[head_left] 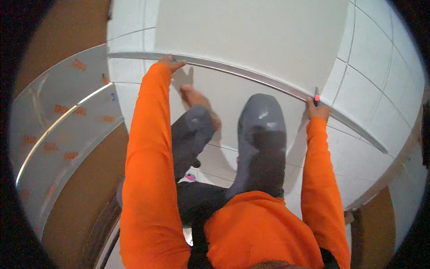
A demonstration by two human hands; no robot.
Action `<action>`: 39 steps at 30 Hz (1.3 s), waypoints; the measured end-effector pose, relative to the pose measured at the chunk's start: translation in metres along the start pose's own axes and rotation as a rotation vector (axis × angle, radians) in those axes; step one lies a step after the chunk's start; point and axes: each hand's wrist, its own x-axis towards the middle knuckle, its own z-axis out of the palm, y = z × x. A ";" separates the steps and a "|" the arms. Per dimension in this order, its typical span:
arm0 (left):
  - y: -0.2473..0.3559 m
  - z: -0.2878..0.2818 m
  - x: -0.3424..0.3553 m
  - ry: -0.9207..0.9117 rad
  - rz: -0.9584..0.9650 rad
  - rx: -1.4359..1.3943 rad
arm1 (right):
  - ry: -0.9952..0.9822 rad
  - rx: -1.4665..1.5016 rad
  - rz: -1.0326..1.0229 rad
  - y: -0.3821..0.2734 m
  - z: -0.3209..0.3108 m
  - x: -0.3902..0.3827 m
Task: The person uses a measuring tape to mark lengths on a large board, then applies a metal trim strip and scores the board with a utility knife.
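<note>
A long metal straightedge (251,80) lies across a beige panel (251,36) and the white tiles (371,54) beside it, running from upper left down to the right. Toward its left end, my left hand (172,64) is closed on the bar, with part of its fingers hidden. My right hand (319,111) is near the right end, closed around a slim dark tool (316,92) with a bright red part. That hand also touches the straightedge. The tool's exact kind cannot be made out.
My bent knee (262,116) in grey trousers and a bare foot (195,96) are on the near side of the straightedge. At the left stands a curved grey sheet (58,107) with orange print and a pale strip (67,114) along it. Brown surfaces border both sides.
</note>
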 end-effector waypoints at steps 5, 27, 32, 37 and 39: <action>0.024 -0.114 -0.002 0.150 0.048 0.511 | -0.087 0.018 0.029 -0.002 0.003 0.006; 0.003 0.067 0.000 0.623 0.083 -0.258 | 0.018 0.461 -0.345 0.024 0.005 0.004; -0.034 0.084 0.021 0.628 0.132 -0.297 | -0.151 0.457 -0.216 0.027 0.011 0.017; -0.017 0.072 0.005 0.616 0.075 -0.256 | 0.088 0.012 -0.249 0.032 0.006 0.026; -0.007 0.071 0.001 0.597 0.036 -0.284 | 0.018 -0.009 -0.138 0.025 0.006 0.016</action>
